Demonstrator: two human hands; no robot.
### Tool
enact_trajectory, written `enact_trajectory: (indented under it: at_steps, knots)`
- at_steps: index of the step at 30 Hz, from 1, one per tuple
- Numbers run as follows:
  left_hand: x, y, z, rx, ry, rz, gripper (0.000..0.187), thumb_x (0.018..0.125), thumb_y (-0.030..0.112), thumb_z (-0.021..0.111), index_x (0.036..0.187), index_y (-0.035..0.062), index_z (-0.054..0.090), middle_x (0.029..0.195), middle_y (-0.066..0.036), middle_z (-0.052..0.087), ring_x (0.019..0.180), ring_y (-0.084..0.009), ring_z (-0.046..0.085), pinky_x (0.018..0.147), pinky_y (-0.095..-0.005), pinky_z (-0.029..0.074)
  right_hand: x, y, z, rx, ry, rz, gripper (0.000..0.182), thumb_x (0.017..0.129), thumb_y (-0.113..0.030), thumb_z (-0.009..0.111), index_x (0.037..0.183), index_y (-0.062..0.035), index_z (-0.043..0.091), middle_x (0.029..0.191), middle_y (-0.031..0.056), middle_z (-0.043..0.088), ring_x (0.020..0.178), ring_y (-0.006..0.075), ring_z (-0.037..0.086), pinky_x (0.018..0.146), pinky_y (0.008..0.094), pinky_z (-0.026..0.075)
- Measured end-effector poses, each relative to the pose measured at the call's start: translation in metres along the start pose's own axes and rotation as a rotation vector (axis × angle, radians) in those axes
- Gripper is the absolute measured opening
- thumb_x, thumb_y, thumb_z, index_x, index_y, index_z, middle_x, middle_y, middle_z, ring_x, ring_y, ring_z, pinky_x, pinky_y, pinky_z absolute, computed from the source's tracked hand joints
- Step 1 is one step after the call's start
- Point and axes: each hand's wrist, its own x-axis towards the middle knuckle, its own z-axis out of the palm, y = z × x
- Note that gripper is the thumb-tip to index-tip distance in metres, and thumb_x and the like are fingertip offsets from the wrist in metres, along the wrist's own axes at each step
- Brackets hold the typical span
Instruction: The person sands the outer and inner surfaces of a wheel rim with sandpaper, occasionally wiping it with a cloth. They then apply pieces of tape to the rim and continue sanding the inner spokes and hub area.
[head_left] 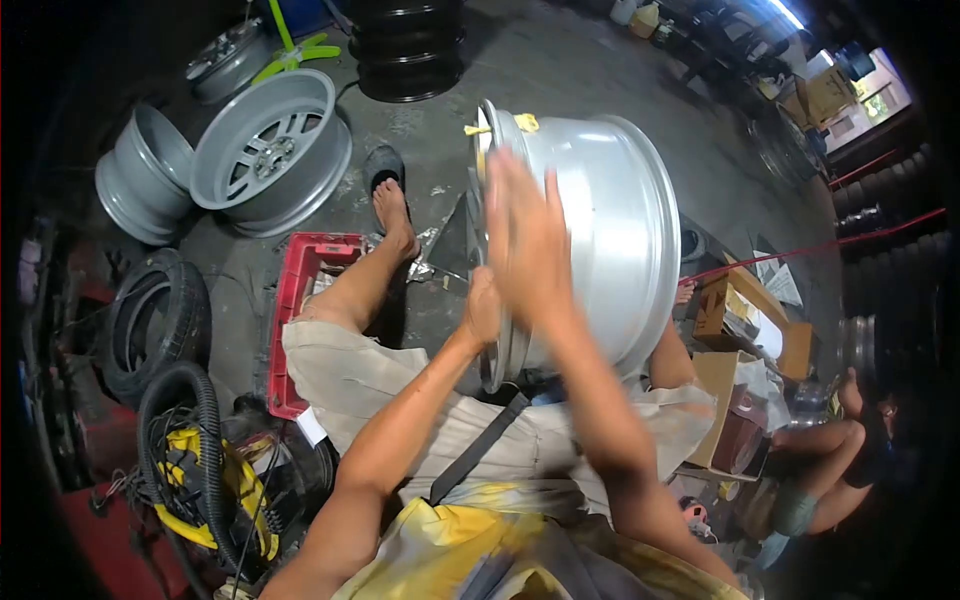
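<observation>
A silver wheel rim (620,240) of smooth, glossy metal stands on its side between the seated person's knees, its broad round barrel facing right and its outer face left. Two yellow strips (tape or cloth, it is hard to say which) sit at the top of its left edge. The right hand (527,240) is open, its fingers extended and blurred, in front of the rim's left part; whether it touches the metal cannot be told. The left hand (484,305) is partly curled at that left edge, lower down (its fingers are mostly hidden, so its hold cannot be told).

The floor (440,150) is dark, scuffed and concrete-like. Toward its far left corner lie three grey metal rims, one with a spoked face (270,155) showing, near one bright green stand (295,50). One stack of black, ringed, shiny rounds (408,50) stands at the far edge. Along the left side are one red plastic crate (283,340), one black rubber tyre (125,345) and one yellow-and-black machine (240,485) with a ribbed hose (210,440). To the right, two open cardboard boxes (712,385) hold papers and wrapping, and another person (845,450) is partly visible.
</observation>
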Motion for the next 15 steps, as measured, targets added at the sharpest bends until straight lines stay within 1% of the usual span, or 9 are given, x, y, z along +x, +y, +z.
enact_trajectory:
  at_steps: [2, 3, 4, 6, 8, 9, 10, 12, 15]
  knots:
    - [-0.007, -0.04, 0.006, 0.328, 0.228, 0.342, 0.032, 0.094, 0.028, 0.057, 0.108, -0.0002, 0.064, 0.11, -0.016, 0.068, 0.094, -0.0253, 0.065, 0.078, -0.0379, 0.05, -0.074, -0.03, -0.017, -0.024, -0.09, 0.014, 0.044, 0.094, -0.008, 0.053, 0.137, 0.0016, 0.052, 0.148, 0.0212, 0.044, 0.14, 0.0362, 0.039, 0.114, 0.0563, 0.024]
    - [-0.012, -0.029, -0.003, 0.307, 0.108, 0.279, 0.035, 0.092, 0.025, 0.059, 0.117, 0.0009, 0.059, 0.121, -0.017, 0.062, 0.102, -0.0275, 0.062, 0.082, -0.04, 0.048, -0.092, -0.035, -0.024, -0.062, -0.167, 0.011, 0.044, 0.093, -0.008, 0.054, 0.136, 0.0017, 0.053, 0.147, 0.0205, 0.045, 0.141, 0.0355, 0.038, 0.114, 0.0568, 0.025]
    - [-0.01, -0.014, 0.005, 0.29, 0.174, 0.295, 0.031, 0.093, 0.025, 0.057, 0.112, 0.0006, 0.061, 0.115, -0.017, 0.064, 0.097, -0.0277, 0.062, 0.08, -0.0402, 0.048, -0.079, -0.031, -0.028, -0.059, -0.171, 0.009, 0.044, 0.093, -0.008, 0.054, 0.136, 0.0017, 0.053, 0.147, 0.0205, 0.045, 0.141, 0.0355, 0.038, 0.114, 0.0568, 0.025]
    - [-0.004, 0.016, 0.022, 0.255, 0.305, 0.326, 0.027, 0.094, 0.024, 0.054, 0.102, 0.0, 0.063, 0.104, -0.017, 0.067, 0.087, -0.028, 0.063, 0.076, -0.0408, 0.047, -0.032, -0.018, -0.034, -0.183, -0.186, -0.163, 0.039, 0.094, -0.011, 0.054, 0.131, 0.0008, 0.057, 0.14, 0.0223, 0.051, 0.131, 0.0382, 0.048, 0.108, 0.0535, 0.036]
    - [-0.023, 0.011, 0.003, 0.009, -0.146, -0.205, 0.036, 0.097, 0.023, 0.045, 0.076, -0.0024, 0.06, 0.074, -0.016, 0.064, 0.066, -0.0256, 0.057, 0.066, -0.0399, 0.043, 0.047, 0.005, -0.011, -0.047, -0.223, 0.044, 0.032, 0.096, -0.018, 0.05, 0.118, 0.0018, 0.063, 0.124, 0.0261, 0.061, 0.114, 0.0422, 0.058, 0.098, 0.0491, 0.045]
    - [-0.026, 0.027, 0.015, 0.19, 0.029, 0.043, 0.047, 0.099, 0.023, 0.039, 0.063, -0.0044, 0.052, 0.057, -0.014, 0.054, 0.054, -0.023, 0.049, 0.058, -0.0393, 0.038, 0.095, 0.031, 0.007, -0.143, -0.375, 0.035, 0.039, 0.097, -0.028, 0.046, 0.104, 0.0052, 0.067, 0.105, 0.0277, 0.067, 0.096, 0.0455, 0.063, 0.087, 0.0472, 0.05]
    - [-0.034, 0.018, 0.013, 0.086, -0.035, -0.087, 0.046, 0.1, 0.024, 0.039, 0.066, -0.0044, 0.052, 0.057, -0.013, 0.052, 0.053, -0.0233, 0.046, 0.055, -0.0394, 0.037, 0.141, 0.065, 0.031, -0.201, -0.575, 0.097, 0.048, 0.095, -0.034, 0.045, 0.094, 0.0081, 0.067, 0.096, 0.0306, 0.067, 0.092, 0.0465, 0.064, 0.085, 0.0479, 0.05]
    - [-0.034, 0.021, 0.014, 0.023, -0.064, -0.025, 0.047, 0.102, 0.023, 0.037, 0.066, -0.0041, 0.052, 0.057, -0.012, 0.05, 0.052, -0.0208, 0.044, 0.053, -0.0372, 0.037, 0.184, 0.091, 0.06, -0.18, -0.723, 0.216, 0.051, 0.092, -0.035, 0.046, 0.092, 0.0111, 0.067, 0.113, 0.0312, 0.063, 0.101, 0.0471, 0.063, 0.089, 0.0492, 0.051]
    - [-0.034, 0.014, 0.01, 0.008, -0.083, -0.172, 0.045, 0.101, 0.019, 0.036, 0.067, -0.0043, 0.053, 0.057, -0.012, 0.052, 0.051, -0.0175, 0.045, 0.052, -0.0346, 0.038, 0.171, 0.082, 0.051, -0.177, -0.718, 0.282, 0.051, 0.092, -0.035, 0.045, 0.093, 0.0102, 0.067, 0.111, 0.0311, 0.064, 0.099, 0.0472, 0.063, 0.09, 0.0492, 0.051]
